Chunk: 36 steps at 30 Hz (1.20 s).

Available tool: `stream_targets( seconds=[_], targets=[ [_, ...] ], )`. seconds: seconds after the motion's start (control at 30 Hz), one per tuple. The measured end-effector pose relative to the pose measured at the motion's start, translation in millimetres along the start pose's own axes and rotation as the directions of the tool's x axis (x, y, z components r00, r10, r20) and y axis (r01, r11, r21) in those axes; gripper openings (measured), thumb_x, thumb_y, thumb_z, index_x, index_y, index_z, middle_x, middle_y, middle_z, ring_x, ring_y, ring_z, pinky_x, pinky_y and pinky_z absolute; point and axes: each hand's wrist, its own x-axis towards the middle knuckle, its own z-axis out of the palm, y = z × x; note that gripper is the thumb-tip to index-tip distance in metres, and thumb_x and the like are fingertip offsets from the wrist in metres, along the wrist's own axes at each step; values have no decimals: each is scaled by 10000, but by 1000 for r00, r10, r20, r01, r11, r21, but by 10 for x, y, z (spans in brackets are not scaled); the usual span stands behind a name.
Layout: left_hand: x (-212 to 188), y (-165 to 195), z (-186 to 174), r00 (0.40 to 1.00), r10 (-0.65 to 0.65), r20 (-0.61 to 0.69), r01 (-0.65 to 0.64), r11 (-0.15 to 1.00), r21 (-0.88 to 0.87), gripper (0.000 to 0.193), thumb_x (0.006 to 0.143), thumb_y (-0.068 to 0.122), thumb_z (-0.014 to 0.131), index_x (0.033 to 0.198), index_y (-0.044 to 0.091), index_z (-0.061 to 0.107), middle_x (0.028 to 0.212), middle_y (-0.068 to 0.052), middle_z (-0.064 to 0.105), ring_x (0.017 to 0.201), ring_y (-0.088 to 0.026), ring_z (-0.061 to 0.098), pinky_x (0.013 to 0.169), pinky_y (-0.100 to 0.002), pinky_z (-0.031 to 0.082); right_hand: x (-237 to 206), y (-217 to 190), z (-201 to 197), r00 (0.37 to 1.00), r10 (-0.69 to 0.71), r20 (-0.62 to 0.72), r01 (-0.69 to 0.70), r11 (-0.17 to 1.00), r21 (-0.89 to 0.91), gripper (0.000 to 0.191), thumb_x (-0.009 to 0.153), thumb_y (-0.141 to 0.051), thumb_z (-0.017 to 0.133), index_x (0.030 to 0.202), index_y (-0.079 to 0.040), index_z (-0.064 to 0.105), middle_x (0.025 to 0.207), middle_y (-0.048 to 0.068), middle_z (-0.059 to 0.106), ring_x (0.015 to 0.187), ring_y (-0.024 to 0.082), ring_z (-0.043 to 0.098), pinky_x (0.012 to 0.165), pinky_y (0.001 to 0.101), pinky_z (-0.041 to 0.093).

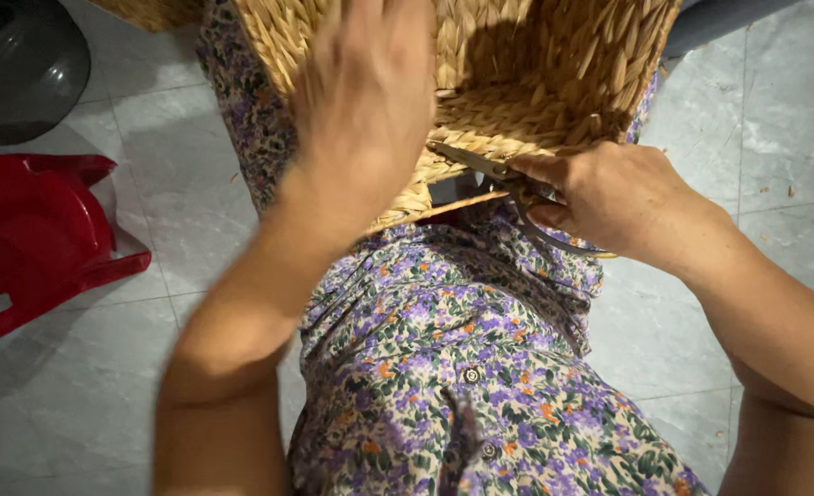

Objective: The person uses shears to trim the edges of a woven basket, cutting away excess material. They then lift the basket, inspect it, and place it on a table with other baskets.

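1. The person holds a woven basket (517,83) of pale straw on the lap, over a flowered dress (453,367); its lower edge is turned towards the body.
2. The left hand (366,101) lies flat and spread against the side of the basket, with fingers released and nothing grasped. It is blurred, so its exact contact with the weave cannot be told.
3. The right hand (609,197) is clenched around the handles of metal scissors (508,184), and the blades point to the lower edge of the basket, just at the weave.
4. A thin, loose strand (444,211) seems to stick out below the basket edge, beside the blades; whether the blades already touch it cannot be told.
5. To do this trimming well, it looks wise to keep the basket pressed firm with the flat hand and to cut only the free end, close to the weave, so that no braided strand is nicked.
6. It also seems better to keep the blade tips turned away from the dress and the other hand.
7. Left of the basket, a red plastic stool (30,239) stands on the grey tiled floor (774,119), and a dark round container (21,64) is further behind it.
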Motion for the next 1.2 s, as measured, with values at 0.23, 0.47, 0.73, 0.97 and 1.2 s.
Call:
stream_targets(
  seconds=[0.23, 0.47, 0.73, 0.97, 1.2],
  targets=[
    [339, 13, 509, 713, 194, 673, -416, 891, 184, 218, 874, 92, 666, 1068, 48, 756, 1000, -144, 745, 910, -300, 723, 701, -433, 592, -210, -224, 45, 998, 12, -63, -9, 999, 53, 611, 846, -504, 704, 1423, -338, 589, 751, 149, 728, 722, 355, 720, 652, 490, 584],
    [127, -376, 1154, 332, -100, 938, -315, 925, 211, 463, 747, 120, 852, 1195, 106, 734, 1292, -125, 677, 1129, -325, 685, 810, -471, 597, -29, -412, -6, 1000, 29, 1, -29, 999, 25, 619, 893, -536, 672, 1466, -332, 558, 719, 152, 725, 693, 337, 724, 645, 471, 583],
    [-253, -471, 1518, 368, -104, 924, -233, 952, 200, 394, 826, 159, 790, 1215, 110, 756, 1291, -111, 713, 1154, -312, 697, 825, -467, 594, 16, -523, 302, 997, -10, -71, 11, 1000, 13, 667, 839, -541, 709, 1445, -297, 576, 724, 153, 726, 716, 347, 727, 644, 479, 583],
    [-468, -476, 1583, 417, -32, 908, -273, 949, 158, 348, 861, 123, 720, 1206, 88, 745, 1265, -111, 711, 1125, -324, 699, 785, -488, 599, 20, -587, 497, 998, -5, -66, 6, 1000, 10, 667, 846, -543, 701, 1447, -284, 571, 725, 155, 728, 729, 349, 732, 651, 479, 587],
    [-309, -483, 1384, 391, -73, 918, -360, 905, 226, 373, 848, 155, 731, 1214, 79, 738, 1251, -111, 708, 1108, -311, 699, 776, -472, 598, 12, -594, 479, 996, -10, -88, 12, 1000, 24, 645, 851, -537, 696, 1436, -290, 584, 748, 150, 731, 734, 349, 729, 640, 483, 582]
  ],
)
